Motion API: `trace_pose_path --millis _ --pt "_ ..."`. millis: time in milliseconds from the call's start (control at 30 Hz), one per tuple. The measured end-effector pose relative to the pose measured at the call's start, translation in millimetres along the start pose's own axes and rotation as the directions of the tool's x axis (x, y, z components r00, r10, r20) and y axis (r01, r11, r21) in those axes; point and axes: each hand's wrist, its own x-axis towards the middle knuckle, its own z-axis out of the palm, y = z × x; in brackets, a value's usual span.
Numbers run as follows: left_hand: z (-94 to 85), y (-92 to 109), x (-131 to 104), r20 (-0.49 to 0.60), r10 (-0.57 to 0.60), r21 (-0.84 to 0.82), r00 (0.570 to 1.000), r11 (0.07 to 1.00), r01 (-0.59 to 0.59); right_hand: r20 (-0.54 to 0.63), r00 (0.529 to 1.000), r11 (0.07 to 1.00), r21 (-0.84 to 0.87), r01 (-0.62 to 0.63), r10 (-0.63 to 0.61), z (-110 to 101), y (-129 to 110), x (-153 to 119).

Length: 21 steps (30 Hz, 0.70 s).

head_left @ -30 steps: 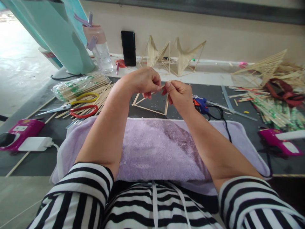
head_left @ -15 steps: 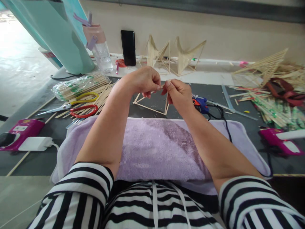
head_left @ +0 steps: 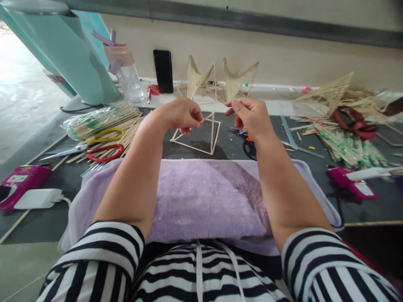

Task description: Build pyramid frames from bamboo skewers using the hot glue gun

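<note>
A small open frame of thin wooden sticks [head_left: 192, 147] stands on the dark table beyond the towel. My left hand [head_left: 185, 115] pinches a thin stick at the frame's upper part, thumb against forefinger. My right hand [head_left: 250, 116] hovers to the right of the frame, apart from it. Its fingers are loosely bent and spread, and nothing shows between them. Below that hand lies a blue and orange tool [head_left: 244, 132] with a black cord, partly hidden by the wrist.
A purple towel [head_left: 201, 197] covers the table's front. Scissors [head_left: 105, 151] and bagged sticks [head_left: 99, 119] lie left. A bottle [head_left: 127, 75], a phone [head_left: 163, 71] and finished stick models [head_left: 233, 79] stand along the wall. More sticks [head_left: 349, 142] lie right.
My right hand has let go of the frame's top and moved right, away from my left hand. The left hand keeps its pinch. The view has shifted slightly.
</note>
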Motion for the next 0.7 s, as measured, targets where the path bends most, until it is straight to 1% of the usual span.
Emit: trace_pose_path --millis 67,133,200,267,300,333,367,433,467,500,533,567,633,700 --pt "-3.0 -2.6 -1.8 0.015 0.022 0.032 1.000 0.999 -0.023 -0.082 0.996 0.999 -0.015 -0.039 0.037 -6.0 11.7 6.4" --pt "-6.6 -4.4 -5.1 0.015 0.037 0.064 0.999 0.997 -0.038 -0.099 0.991 0.996 -0.019 -0.092 0.090 -4.9 24.5 10.8" --pt "-9.8 -5.5 -8.7 -0.014 0.013 0.093 1.000 0.996 -0.011 -0.064 0.983 0.982 -0.065 -0.177 0.173 0.9 35.9 13.7" --pt "-11.4 -8.0 -10.8 -0.068 -0.041 0.110 0.997 0.993 0.049 0.013 0.970 0.951 -0.199 -0.237 0.244 8.0 45.0 15.7" --pt "-11.5 -10.5 -10.8 -0.091 -0.077 0.105 0.993 0.991 0.087 0.051 0.965 0.922 -0.312 -0.230 0.259 11.2 48.7 16.6" --pt "-11.0 -14.1 -10.2 -0.108 -0.118 0.092 0.987 0.987 0.128 0.097 0.959 0.873 -0.447 -0.196 0.265 14.0 52.1 17.3" --pt "-10.0 -18.6 -9.4 -0.128 -0.162 0.074 0.978 0.982 0.172 0.145 0.954 0.810 -0.571 -0.135 0.261 16.3 55.1 18.0" --pt "-6.7 -29.7 -8.3 -0.174 -0.231 0.070 0.957 0.967 0.246 0.230 0.938 0.702 -0.712 -0.018 0.259 20.1 60.5 18.4" --pt "-4.3 -35.3 -9.0 -0.212 -0.254 0.091 0.944 0.956 0.278 0.262 0.930 0.676 -0.737 0.019 0.259 21.6 62.9 18.1" --pt "-1.4 -40.5 -10.8 -0.247 -0.288 0.112 0.925 0.940 0.322 0.284 0.922 0.670 -0.741 0.037 0.263 23.2 65.2 17.5" --pt "2.1 -44.7 -13.8 -0.258 -0.327 0.116 0.909 0.924 0.365 0.300 0.915 0.672 -0.739 0.046 0.268 24.7 67.3 16.6" --pt "6.1 -47.8 -17.8 -0.257 -0.360 0.093 0.897 0.914 0.394 0.319 0.908 0.670 -0.740 0.060 0.272 26.3 69.3 15.6" --pt "15.4 -50.2 -27.1 -0.204 -0.406 0.068 0.891 0.902 0.427 0.351 0.896 0.664 -0.743 0.088 0.274 29.5 72.6 13.5" --pt "25.8 -48.8 -34.6 -0.174 -0.410 0.122 0.895 0.893 0.433 0.366 0.890 0.656 -0.747 0.107 0.272 32.2 74.7 11.9"
